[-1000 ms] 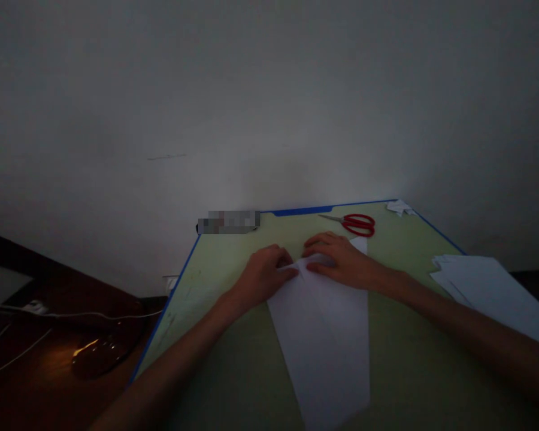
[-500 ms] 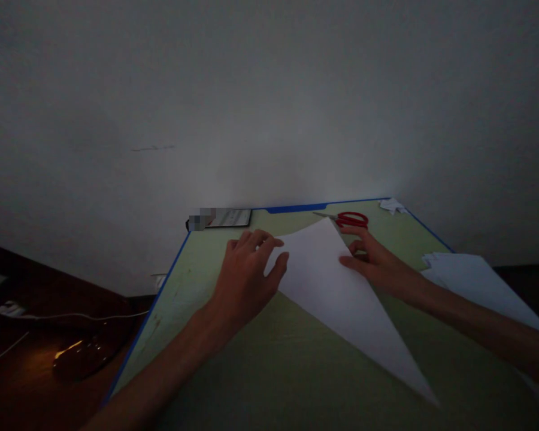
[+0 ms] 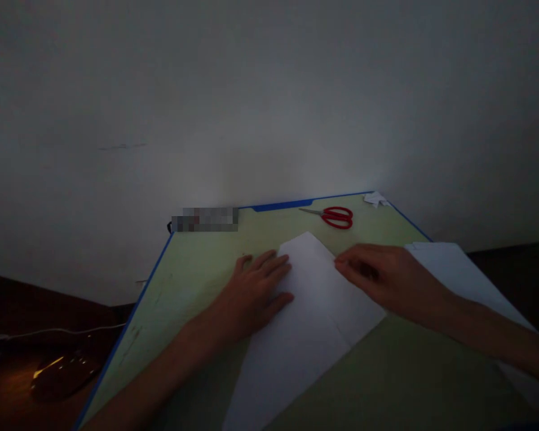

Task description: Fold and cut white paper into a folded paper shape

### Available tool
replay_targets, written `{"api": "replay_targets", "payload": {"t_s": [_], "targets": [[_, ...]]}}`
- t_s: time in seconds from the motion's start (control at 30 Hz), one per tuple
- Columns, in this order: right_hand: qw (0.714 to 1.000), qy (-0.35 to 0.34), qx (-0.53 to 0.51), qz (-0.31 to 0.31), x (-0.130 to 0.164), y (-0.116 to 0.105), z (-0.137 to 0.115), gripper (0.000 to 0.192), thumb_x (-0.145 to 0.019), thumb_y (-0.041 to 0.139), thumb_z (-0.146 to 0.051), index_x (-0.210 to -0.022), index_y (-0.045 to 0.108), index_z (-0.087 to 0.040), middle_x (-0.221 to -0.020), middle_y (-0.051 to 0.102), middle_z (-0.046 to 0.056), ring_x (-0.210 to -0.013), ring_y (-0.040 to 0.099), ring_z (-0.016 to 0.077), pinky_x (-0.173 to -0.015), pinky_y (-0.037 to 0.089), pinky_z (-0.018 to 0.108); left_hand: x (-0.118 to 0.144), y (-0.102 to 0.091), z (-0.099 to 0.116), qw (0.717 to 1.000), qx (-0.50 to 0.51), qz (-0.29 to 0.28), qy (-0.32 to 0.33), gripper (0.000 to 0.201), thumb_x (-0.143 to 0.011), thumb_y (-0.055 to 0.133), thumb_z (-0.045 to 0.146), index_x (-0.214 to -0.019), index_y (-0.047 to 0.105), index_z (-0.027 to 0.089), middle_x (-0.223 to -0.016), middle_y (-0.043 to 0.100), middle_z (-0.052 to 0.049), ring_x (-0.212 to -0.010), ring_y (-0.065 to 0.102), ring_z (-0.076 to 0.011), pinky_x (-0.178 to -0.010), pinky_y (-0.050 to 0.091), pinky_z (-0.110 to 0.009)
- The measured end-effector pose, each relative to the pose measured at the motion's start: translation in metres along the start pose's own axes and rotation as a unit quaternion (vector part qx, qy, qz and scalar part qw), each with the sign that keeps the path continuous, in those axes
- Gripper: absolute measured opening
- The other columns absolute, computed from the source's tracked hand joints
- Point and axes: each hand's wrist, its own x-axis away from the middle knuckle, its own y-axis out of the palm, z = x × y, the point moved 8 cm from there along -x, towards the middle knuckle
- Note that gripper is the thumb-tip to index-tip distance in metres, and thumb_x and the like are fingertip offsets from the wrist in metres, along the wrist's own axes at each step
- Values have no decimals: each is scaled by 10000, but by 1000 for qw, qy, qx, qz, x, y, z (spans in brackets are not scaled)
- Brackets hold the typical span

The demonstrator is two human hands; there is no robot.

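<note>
A folded sheet of white paper (image 3: 303, 347) lies on the pale green table (image 3: 197, 281), one long corner stretching toward the near edge. My left hand (image 3: 258, 293) rests with spread fingers on the paper's left side. At the paper's upper right edge, my right hand (image 3: 388, 275) has thumb and fingertips pinched together on it. A fold line crosses the paper below that hand. Beyond the paper lie red-handled scissors (image 3: 338, 217), with their blades pointing left.
A stack of white paper (image 3: 458, 269) lies at the right, partly behind my right forearm. Crumpled paper scraps (image 3: 375, 199) sit in the far right corner. A pixelated flat object (image 3: 206, 219) is at the far left corner. The wall (image 3: 269, 108) stands behind the table.
The paper has turned, its long corner now pointing to the near left rather than near right. My left hand has flattened onto it, and my right fingers have closed on its edge.
</note>
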Motion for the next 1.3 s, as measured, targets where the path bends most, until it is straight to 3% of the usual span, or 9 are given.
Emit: {"api": "replay_targets", "payload": {"t_s": [0.1, 0.2, 0.33, 0.57, 0.73, 0.83, 1.0, 1.13, 1.3], "targets": [[995, -95, 16, 3, -37, 14, 1, 248, -984, 543, -323, -1106, 716, -195, -1101, 726, 110, -1043, 672, 266, -943, 524, 439, -1, 1, -3, 999, 29, -12, 32, 515, -962, 613, 404, -1448, 501, 275, -1541, 506, -108, -1479, 382, -301, -1174, 257, -614], [989, -143, 18, -20, -64, 38, 2, 327, -976, 585, -345, -1237, 675, -170, -1228, 684, 134, -1187, 601, 294, -1063, 441, 499, 0, 1, -6, 997, 49, -33, 49, 516, -951, 636, 408, -1439, 505, 305, -1546, 505, -77, -1490, 371, -277, -1197, 235, -604], [991, -121, -4, -64, -84, 60, 2, 419, -908, 689, -345, -1292, 648, -183, -1226, 661, 137, -1155, 592, 307, -998, 459, 497, 0, -3, -9, 996, 73, -24, 52, 555, -914, 692, 403, -1431, 510, 313, -1507, 546, -79, -1439, 445, -263, -1221, 219, -572], [988, -70, -94, -100, -93, 62, 12, 296, -812, 794, -335, -1058, 720, -187, -1031, 658, 92, -1012, 606, 252, -896, 477, 392, -11, -9, -21, 995, 91, 22, -31, 770, -818, 790, 363, -1490, 431, 251, -1467, 567, -119, -1350, 520, -290, -1133, 388, -506], [980, -71, -154, -103, -95, 58, 12, 118, -787, 783, -225, -852, 700, -175, -914, 663, 54, -879, 628, 203, -796, 493, 336, -30, -11, -29, 981, 139, 70, -113, 458, -871, 711, 298, -1304, 606, 190, -1195, 716, -97, -1115, 653, -256, -993, 498, -449], [961, -41, -238, -134, -91, 61, 12, 96, -821, 725, -196, -898, 673, -170, -847, 703, 28, -774, 656, 171, -718, 508, 302, -42, -7, -30, 972, 188, 73, -118, 262, -916, 653, 332, -1131, 693, 188, -979, 735, -63, -859, 680, -195, -820, 541, -351], [986, -58, -124, -90, -84, 55, 13, 348, -768, 804, -273, -1080, 697, -161, -1028, 721, 91, -941, 668, 232, -838, 505, 366, -46, -5, -27, 984, 126, 79, -94, 244, -852, 726, 297, -1070, 703, 189, -1015, 669, -72, -958, 637, -222, -845, 518, -363], [979, -39, -142, -144, -80, 63, 18, 491, -787, 798, -325, -1231, 650, -178, -939, 731, 58, -861, 679, 212, -754, 500, 324, -43, -3, -27, 984, 121, 76, -107, 225, -843, 738, 302, -1030, 688, 186, -1071, 657, -84, -1026, 625, -243, -879, 513, -387], [971, -43, -172, -159, -82, 63, 16, 256, -756, 805, -320, -938, 712, -167, -902, 716, 51, -814, 651, 195, -702, 485, 301, -39, -6, -25, 981, 138, 87, -106, 275, -837, 732, 267, -1095, 680, 185, -1054, 671, -76, -1008, 635, -231, -867, 519, -378]]}}
